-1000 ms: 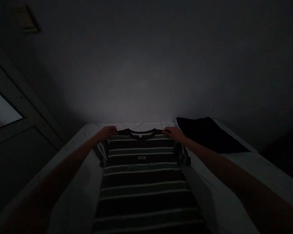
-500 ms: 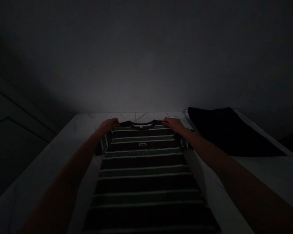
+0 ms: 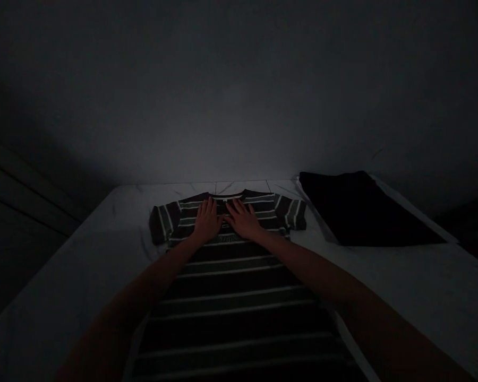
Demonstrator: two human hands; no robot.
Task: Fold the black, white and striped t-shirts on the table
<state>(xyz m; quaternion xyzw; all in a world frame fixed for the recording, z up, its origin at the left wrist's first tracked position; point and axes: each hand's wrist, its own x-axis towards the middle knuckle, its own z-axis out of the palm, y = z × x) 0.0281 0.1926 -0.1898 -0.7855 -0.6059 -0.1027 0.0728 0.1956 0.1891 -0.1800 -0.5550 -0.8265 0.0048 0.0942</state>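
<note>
A dark T-shirt with green bands and thin white stripes lies spread front side up, its collar at the far end and its short sleeves out to both sides. My left hand rests flat on the chest just below the collar, fingers stretched forward. Beside it my right hand also lies flat on the cloth with its fingers spread. The two thumbs come close together over the small chest label, which they partly hide. Neither hand grips the fabric.
The shirt lies on a white marble-patterned surface that meets a grey wall at the back. To the right is a flat black cloth on something white. The room is very dim.
Both hands have let go of the shirt's shoulders and moved inward onto the chest, fingers now flat. The shirt's shoulders lie down and the sleeves are spread wider.
</note>
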